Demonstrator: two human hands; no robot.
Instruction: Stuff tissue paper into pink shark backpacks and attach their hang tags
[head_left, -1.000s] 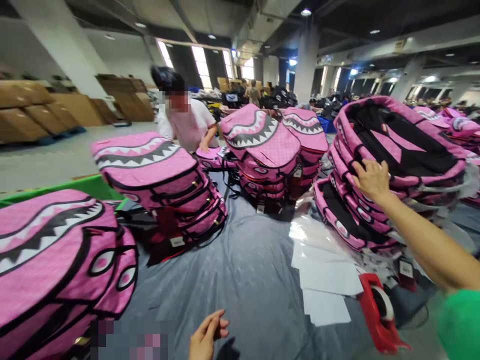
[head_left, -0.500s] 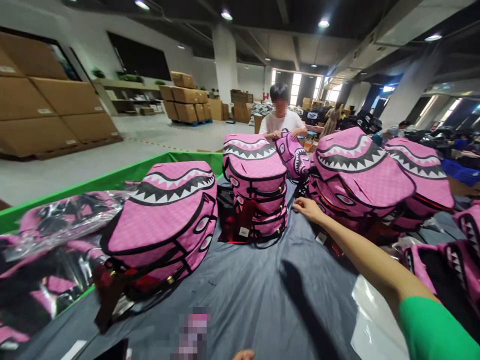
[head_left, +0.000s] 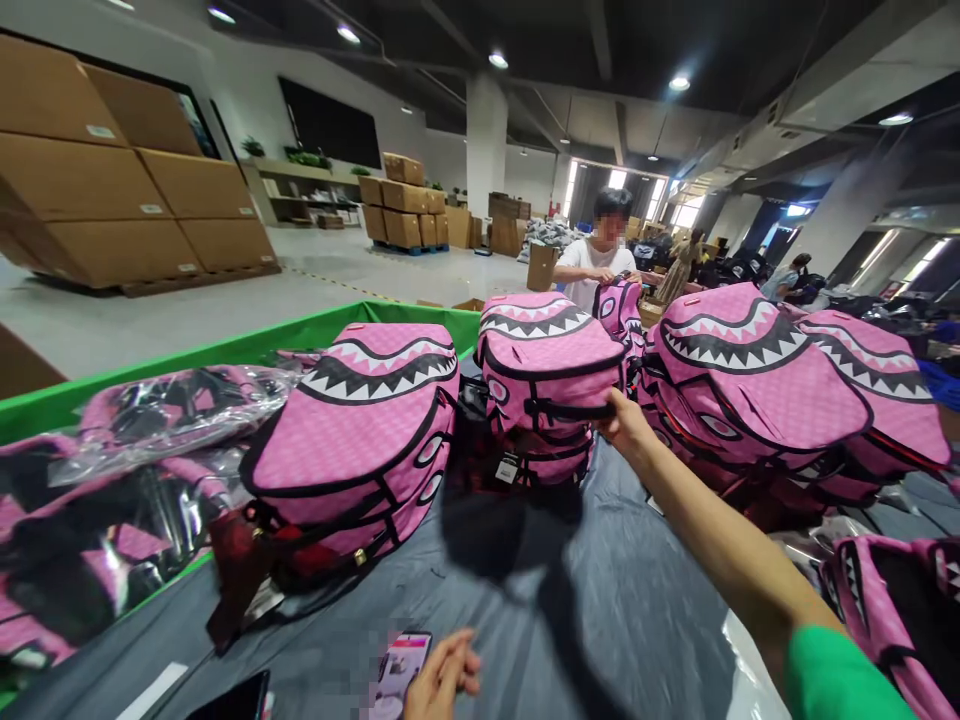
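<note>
My right hand reaches forward over the grey sheet and closes its fingers on the black-trimmed edge of the top pink shark-mouth backpack in the middle stack. A second stack of the same backpacks lies to its left, a third to its right. My left hand sits at the bottom edge, fingers loosely bent and holding nothing, beside a small phone with a pink screen.
Across the table a person in a white shirt handles another pink backpack. Bagged backpacks fill a green-walled bin at left. Cardboard boxes are stacked on pallets behind. A dark phone lies at the bottom edge.
My view swung left from the right-hand stacks. My right hand left that stack, crossed the sheet and took hold of the middle stack's top backpack. My left hand came back into view.
</note>
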